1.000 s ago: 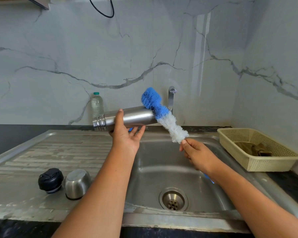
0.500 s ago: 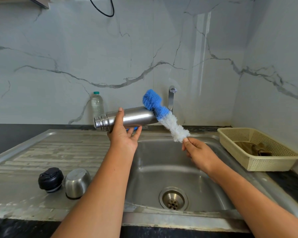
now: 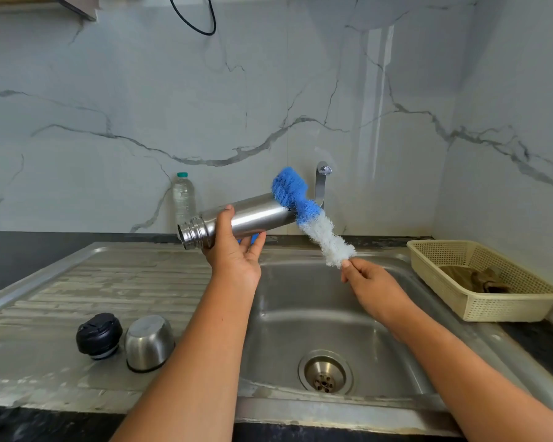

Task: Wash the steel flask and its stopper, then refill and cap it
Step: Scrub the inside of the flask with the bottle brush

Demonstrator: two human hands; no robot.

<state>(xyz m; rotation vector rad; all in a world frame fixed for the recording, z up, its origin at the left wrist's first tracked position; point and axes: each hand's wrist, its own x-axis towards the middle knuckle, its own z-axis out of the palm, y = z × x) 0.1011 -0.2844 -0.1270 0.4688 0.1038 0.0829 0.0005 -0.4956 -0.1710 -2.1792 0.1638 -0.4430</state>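
Note:
My left hand (image 3: 235,255) grips the steel flask (image 3: 253,216) sideways above the sink's back edge, its open threaded mouth pointing left. My right hand (image 3: 372,283) holds a bottle brush (image 3: 310,218) by its handle just below the white bristles. The brush's blue tip lies against the flask's bottom end near the tap (image 3: 322,183). The black stopper (image 3: 99,335) and the steel cup lid (image 3: 149,342), upside down, sit on the drainboard at the left.
The steel sink (image 3: 300,314) with its drain (image 3: 325,372) lies below my hands. A cream plastic basket (image 3: 492,298) holding a brown item stands at the right. A clear water bottle (image 3: 183,199) stands against the marble wall.
The flask's base has risen a little, so its mouth now tilts down to the left. My right hand and the brush have shifted slightly up and right along the flask's bottom end.

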